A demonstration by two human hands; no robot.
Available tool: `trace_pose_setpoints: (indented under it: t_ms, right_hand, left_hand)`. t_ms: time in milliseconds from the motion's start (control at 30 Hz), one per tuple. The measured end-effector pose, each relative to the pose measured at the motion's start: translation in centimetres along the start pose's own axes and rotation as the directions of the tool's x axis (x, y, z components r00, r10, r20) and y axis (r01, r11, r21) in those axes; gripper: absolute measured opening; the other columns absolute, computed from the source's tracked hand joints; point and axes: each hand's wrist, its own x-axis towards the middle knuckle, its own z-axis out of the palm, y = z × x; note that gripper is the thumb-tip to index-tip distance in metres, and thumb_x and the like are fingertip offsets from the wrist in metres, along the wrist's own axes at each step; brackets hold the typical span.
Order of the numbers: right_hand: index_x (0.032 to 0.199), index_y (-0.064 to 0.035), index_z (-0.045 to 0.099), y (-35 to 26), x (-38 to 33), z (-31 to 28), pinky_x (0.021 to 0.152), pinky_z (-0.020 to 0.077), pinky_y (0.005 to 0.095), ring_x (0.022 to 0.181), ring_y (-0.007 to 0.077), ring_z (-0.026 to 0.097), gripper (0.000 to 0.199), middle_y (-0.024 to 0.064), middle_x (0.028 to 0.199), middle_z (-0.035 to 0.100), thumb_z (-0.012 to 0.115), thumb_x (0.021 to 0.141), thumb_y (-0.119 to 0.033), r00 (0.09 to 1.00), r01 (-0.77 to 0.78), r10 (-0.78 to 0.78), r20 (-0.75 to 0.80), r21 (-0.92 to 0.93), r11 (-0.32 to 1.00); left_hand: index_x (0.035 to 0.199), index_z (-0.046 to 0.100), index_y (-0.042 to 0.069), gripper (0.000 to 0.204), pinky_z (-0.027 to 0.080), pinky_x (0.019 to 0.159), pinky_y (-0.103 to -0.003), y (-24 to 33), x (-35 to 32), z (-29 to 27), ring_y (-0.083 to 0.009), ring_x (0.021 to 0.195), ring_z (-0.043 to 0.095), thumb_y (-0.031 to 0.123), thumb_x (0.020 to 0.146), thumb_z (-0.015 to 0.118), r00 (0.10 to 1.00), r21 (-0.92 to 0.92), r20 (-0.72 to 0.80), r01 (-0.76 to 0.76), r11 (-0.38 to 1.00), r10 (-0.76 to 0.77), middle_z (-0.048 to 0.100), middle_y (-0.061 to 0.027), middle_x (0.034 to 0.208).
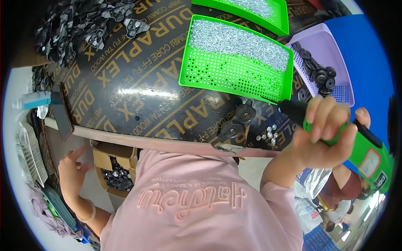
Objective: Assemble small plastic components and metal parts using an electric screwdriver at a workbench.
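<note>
Here, your right hand [324, 134] is wrapped around the grip of a green power screwdriver [356, 144], fingers curled over the top and thumb behind; the tool's black nose [293, 109] points up and to the left, over the dark board [138, 83]. The nose hangs just beside the lower right corner of the near green tray [226, 73], not visibly touching it. Your left hand [71, 169] is spread wide and holds nothing; it hovers below the board's front edge, close to the cardboard box [111, 171], which holds dark metal parts. On the board, just left of the nose, lie two black assemblies [238, 121], and beside them a small cluster of loose silver screws [268, 134]. The near tray has a band of silver screws [238, 42] heaped along its far side; its near half shows bare perforated floor. A second green tray [268, 14] sits beyond it, also loaded with screws. A lilac basket [331, 62] to the right contains black round parts [319, 71]. A pile of black brackets [83, 25] covers the board's far left corner.
</note>
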Motion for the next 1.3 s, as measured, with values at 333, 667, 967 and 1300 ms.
trace_pose_setpoints:
  t_ms: [333,667,967,1300]
  right_hand:
    - [0.113,0.0000,0.045,4.3,0.7,1.3,0.044,0.0449,0.0313,0.041,0.0125,0.045,0.029,0.0042,0.057,0.046,0.061,0.090,0.005,0.958,-0.008,-0.063,-0.281,-0.246,0.969]
    - [0.112,-0.0004,0.046,5.6,0.0,0.9,0.046,0.0442,0.0294,0.044,0.0131,0.050,0.030,0.0070,0.061,0.054,0.063,0.088,0.004,0.946,-0.059,-0.027,-0.322,-0.253,0.966]
    - [0.114,-0.0038,0.048,5.4,-0.1,1.4,0.049,0.0429,0.0344,0.044,0.0137,0.042,0.026,0.0030,0.059,0.043,0.061,0.092,-0.005,0.954,-0.084,-0.035,-0.298,-0.377,0.923]
    - [0.119,-0.0088,0.049,2.7,0.3,2.0,0.054,0.0404,0.0321,0.048,0.0122,0.041,0.021,0.0004,0.063,0.044,0.049,0.098,-0.011,0.984,0.008,-0.070,-0.164,-0.348,0.937]
  left_hand:
    - [0.103,0.068,0.003,0.051,0.048,0.069,-0.037,22.3,6.3,5.7,-0.0265,0.078,0.057,0.032,0.067,0.089,0.605,-0.329,-0.421,-0.796,0.507,0.676,0.058,-0.0086,0.082]
    - [0.088,0.063,0.004,0.030,0.051,0.069,-0.034,23.8,7.3,6.4,-0.0250,0.076,0.061,0.015,0.072,0.085,0.652,-0.442,-0.373,-0.751,0.491,0.660,0.062,-0.0095,0.090]
    - [0.118,0.057,0.002,0.031,0.059,0.064,-0.023,23.1,6.7,5.8,-0.0041,0.075,0.058,-0.003,0.089,0.068,0.830,-0.988,-0.147,-0.146,-0.045,0.538,0.061,-0.0017,0.083]
    - [0.127,0.060,0.002,0.050,0.058,0.073,-0.024,23.1,7.2,6.5,-0.0072,0.088,0.061,-0.010,0.081,0.075,0.746,-0.961,-0.203,-0.276,0.016,0.635,0.065,-0.0045,0.100]
